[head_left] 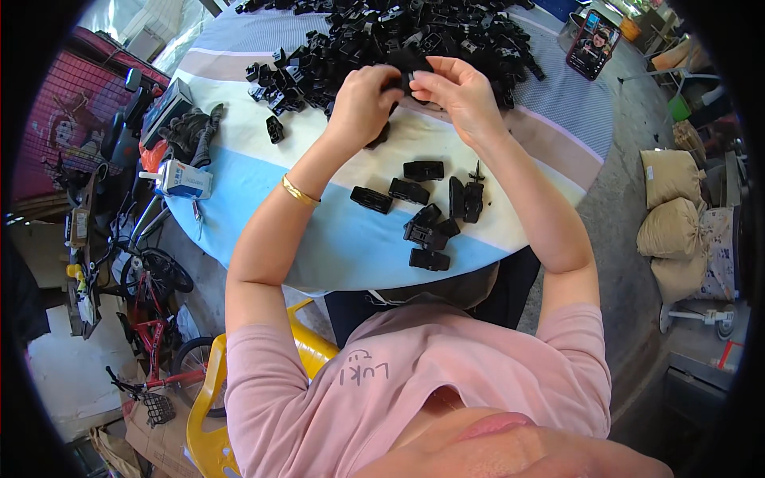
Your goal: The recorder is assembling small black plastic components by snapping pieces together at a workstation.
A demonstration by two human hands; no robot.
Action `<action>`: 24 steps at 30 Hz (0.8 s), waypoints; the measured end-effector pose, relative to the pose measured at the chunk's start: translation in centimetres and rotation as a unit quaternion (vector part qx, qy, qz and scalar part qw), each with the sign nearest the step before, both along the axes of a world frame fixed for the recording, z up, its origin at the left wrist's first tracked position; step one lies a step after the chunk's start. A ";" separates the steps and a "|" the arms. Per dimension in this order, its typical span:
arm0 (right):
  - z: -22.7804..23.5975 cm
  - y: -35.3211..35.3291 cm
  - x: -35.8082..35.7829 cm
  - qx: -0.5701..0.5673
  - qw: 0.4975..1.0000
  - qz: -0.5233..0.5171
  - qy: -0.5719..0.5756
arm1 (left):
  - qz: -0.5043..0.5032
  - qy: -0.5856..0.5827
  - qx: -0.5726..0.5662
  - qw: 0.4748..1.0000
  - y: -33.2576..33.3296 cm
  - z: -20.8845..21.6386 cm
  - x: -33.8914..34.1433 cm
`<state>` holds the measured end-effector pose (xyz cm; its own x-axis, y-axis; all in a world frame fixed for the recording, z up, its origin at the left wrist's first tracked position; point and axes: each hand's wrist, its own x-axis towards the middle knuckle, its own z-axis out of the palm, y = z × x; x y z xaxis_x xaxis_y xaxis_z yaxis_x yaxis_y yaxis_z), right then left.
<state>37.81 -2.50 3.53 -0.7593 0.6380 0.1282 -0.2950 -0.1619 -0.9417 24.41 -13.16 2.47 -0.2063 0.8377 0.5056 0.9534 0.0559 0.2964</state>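
My left hand (366, 100) and my right hand (462, 94) meet at the near edge of a large heap of small black plastic parts (470, 40). Between them they grip one black plastic part (408, 62), dark against the heap, so its exact shape is hard to make out. The left fingers curl round its left side, while the right thumb and fingertips pinch its right. Closer to me lies a loose group of black box-shaped pieces (409, 190), one with a thin pointed rod sticking out. A single small black part (275, 129) lies left of my left forearm.
A striped cloth covers the round table (319, 247). At its left edge are a blue-and-white box (186, 180) and dark gloves (191, 131). A phone (594, 45) stands upright at the far right. Sacks (671, 203) sit right; a red bicycle (151, 334) and yellow chair (209, 398) left.
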 end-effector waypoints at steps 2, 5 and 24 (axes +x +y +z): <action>0.4 0.1 0.4 0.023 1.000 -0.020 -0.006 | -0.003 -0.366 0.068 0.928 0.0 1.0 0.4; 0.2 -0.2 0.5 0.067 0.997 -0.031 -0.006 | -0.105 -0.579 0.093 0.804 -0.6 1.1 0.3; -0.1 -0.7 0.2 0.315 0.947 -0.056 0.042 | -0.103 -0.585 0.149 0.791 -2.5 2.8 1.8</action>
<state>38.00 -3.16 3.42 -0.6611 0.4912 0.5671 -0.3561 0.4599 -0.8135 26.23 -15.69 5.30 -0.5535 0.7944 0.2500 -0.0036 -0.3025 0.9531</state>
